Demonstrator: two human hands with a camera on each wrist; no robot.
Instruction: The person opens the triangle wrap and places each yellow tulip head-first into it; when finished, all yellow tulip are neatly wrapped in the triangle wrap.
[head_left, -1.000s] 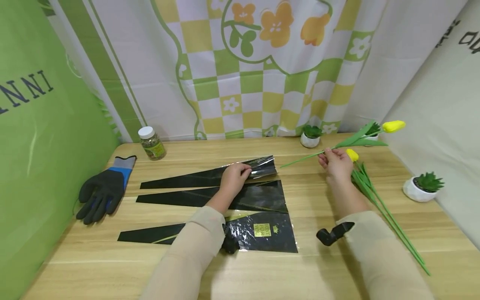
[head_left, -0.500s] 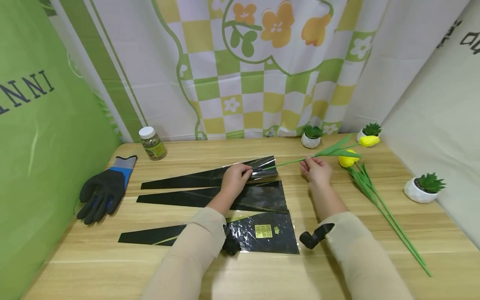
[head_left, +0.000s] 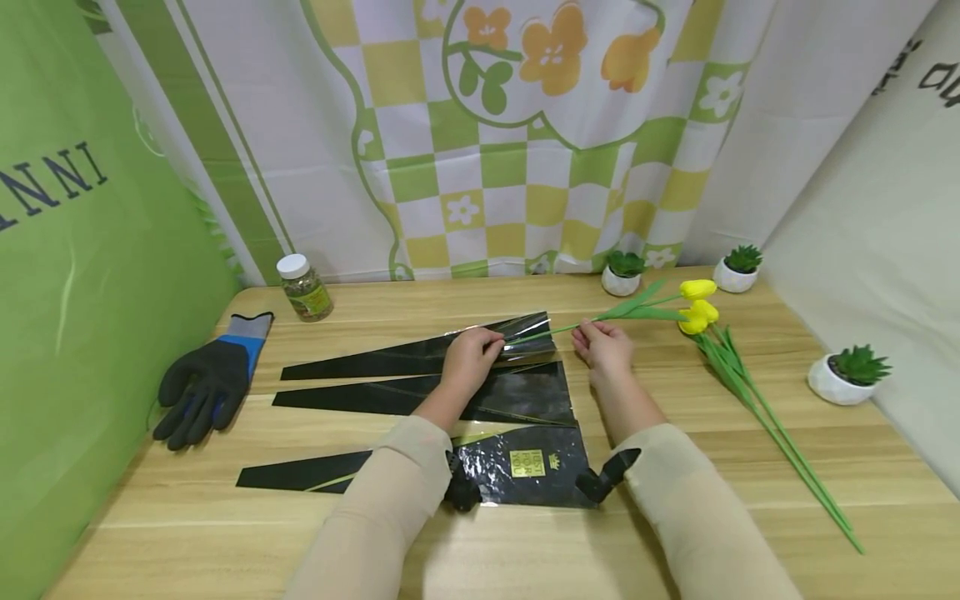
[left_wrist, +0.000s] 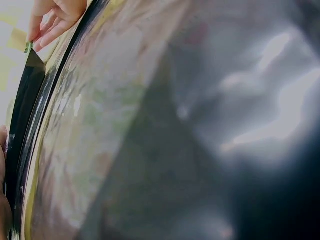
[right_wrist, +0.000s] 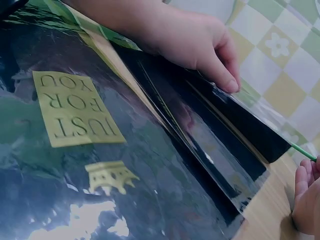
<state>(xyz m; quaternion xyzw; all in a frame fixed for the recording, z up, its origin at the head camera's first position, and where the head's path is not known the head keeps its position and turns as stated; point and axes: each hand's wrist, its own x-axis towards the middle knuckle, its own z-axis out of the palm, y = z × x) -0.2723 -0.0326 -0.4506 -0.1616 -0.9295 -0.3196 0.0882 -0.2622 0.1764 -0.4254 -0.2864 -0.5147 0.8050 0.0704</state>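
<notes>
we found the left hand (head_left: 467, 360) curled over the wide end of the farthest black sleeve (head_left: 420, 354), thumb and fingers pinching its upper film layer so the mouth gaped slightly. the right hand (head_left: 606, 348) pinched the green stem of a yellow tulip (head_left: 697, 289), fingers bent round it; the stem ran leftward and its tip sat at the sleeve's mouth, just beside the left hand's fingertips. the bloom hung above the worktop (head_left: 525, 542) (right of the hand, near a second tulip). in the right wrist view the stem tip (right_wrist: 302, 151) showed just beyond the sleeve's edge; whether it had entered we could not tell. the left wrist view was mostly glare off film.

two more black sleeves lay nearer us, the middle sleeve (head_left: 480, 398) and the printed sleeve (head_left: 517, 471) bearing a gold label. spare tulips (head_left: 757, 408) lay along the right side. a dark work glove (head_left: 206, 383) rested at the left, a capped jar (head_left: 303, 287) behind it, and three small potted succulents (head_left: 847, 375) stood toward the back and right.
</notes>
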